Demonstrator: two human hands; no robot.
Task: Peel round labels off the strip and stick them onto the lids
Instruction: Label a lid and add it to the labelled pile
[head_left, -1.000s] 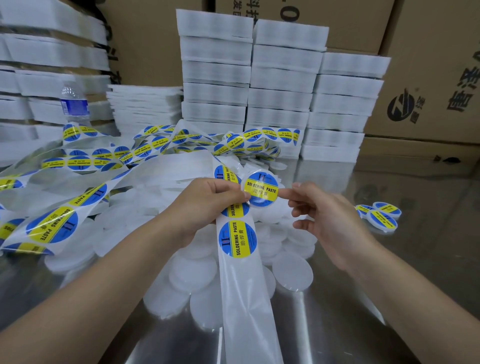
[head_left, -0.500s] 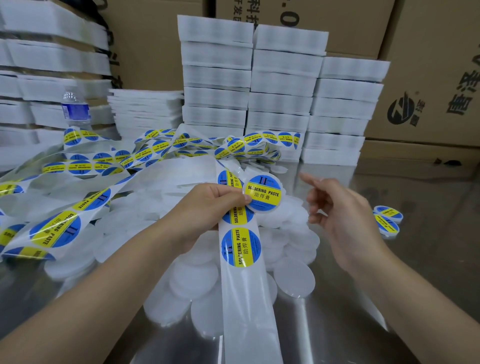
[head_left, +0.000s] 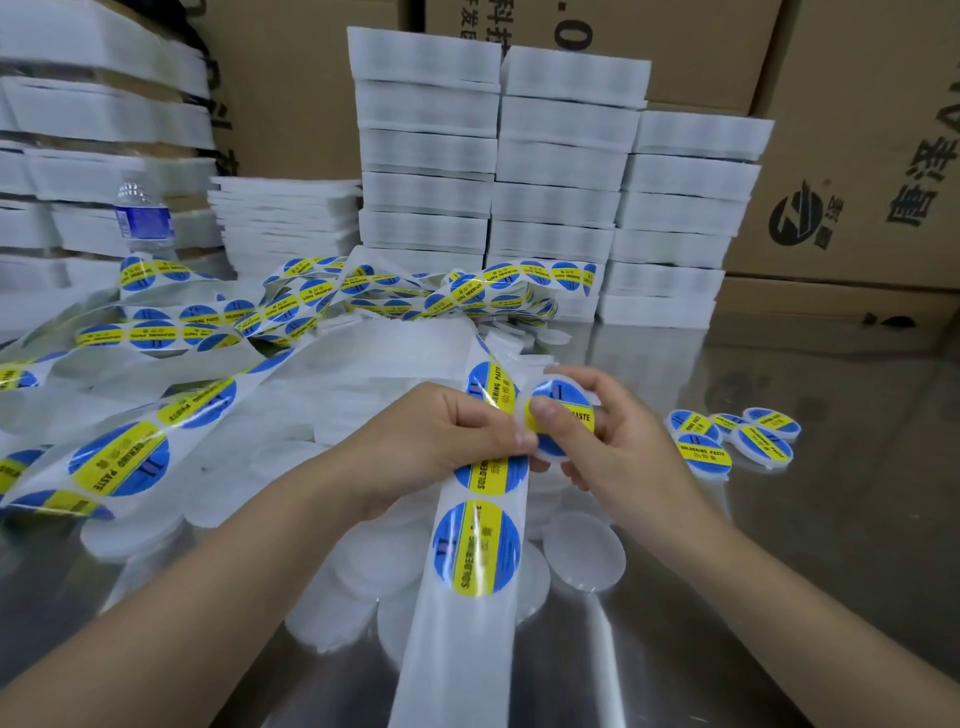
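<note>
Since the table (head_left: 810, 545) carries everything, the layout starts there: cardboard boxes (head_left: 857, 156) and stacks of white trays (head_left: 561, 182) stand along its far side. What the trays hold cannot be told.

The strip (head_left: 467, 639) is the longest thing in play. Its long axis runs from the near edge straight away to the hands, then loops off leftward in a loose tangle. Under and around it lies a heap of bare white lids (head_left: 582, 551), directly below both hands.

The left hand (head_left: 441, 431) is curled round the strip and grips it. One label is half hidden beneath its fingers and the next full label (head_left: 475, 545) sits just nearer the person.

The right hand (head_left: 623, 447) is curled round a single lid (head_left: 558, 454) held just to the right of the strip, touching the left fingertips. A blue-and-yellow label (head_left: 571, 415) already sits on the lid's face, and a thumb tip presses on its yellow band; whose thumb cannot be told.

The finished lids (head_left: 727, 441) lie in a small cluster to the right, near the right hand and well apart from the left. Setting this lid down is probably the right hand's job, a short move rightward.
</note>
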